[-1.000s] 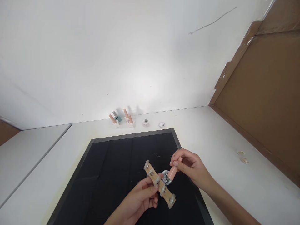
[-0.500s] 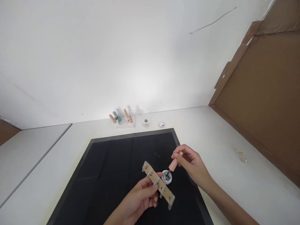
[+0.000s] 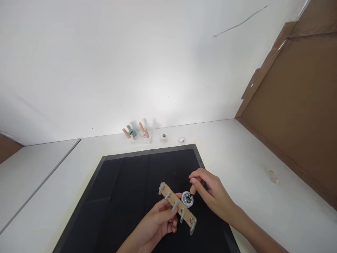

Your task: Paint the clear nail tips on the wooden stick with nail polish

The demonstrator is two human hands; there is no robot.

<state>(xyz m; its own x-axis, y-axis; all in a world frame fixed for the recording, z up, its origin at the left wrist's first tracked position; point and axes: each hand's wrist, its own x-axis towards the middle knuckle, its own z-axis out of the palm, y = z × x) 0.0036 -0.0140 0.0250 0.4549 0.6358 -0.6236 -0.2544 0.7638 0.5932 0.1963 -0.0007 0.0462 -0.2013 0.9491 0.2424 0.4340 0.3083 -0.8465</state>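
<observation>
My left hand [image 3: 155, 223] is closed around a wooden strip [image 3: 172, 199] carrying several clear false nail tips [image 3: 183, 214] along its length. Just beyond its index fingertip is a small round pot [image 3: 187, 199] with a white rim and dark silvery polish inside; whether the finger supports the pot cannot be told. Over the pot's right edge, my right hand [image 3: 212, 188] pinches a peach nail polish brush cap [image 3: 193, 190], mostly covered by the fingers. The brush tip points down into the pot.
A black mat [image 3: 126, 196] lies on the white table [image 3: 263, 214]. Along the back stand several nail polish bottles [image 3: 131, 133], a small clear jar [image 3: 164, 138] and a round lid [image 3: 182, 140]. Two small pale discs [image 3: 275, 180] lie at right, near a cardboard panel [image 3: 292, 105].
My right hand has lowered and turned, tilting the brush cap so less of it shows. The wooden strip has rolled slightly in my left hand; the pot stays in place.
</observation>
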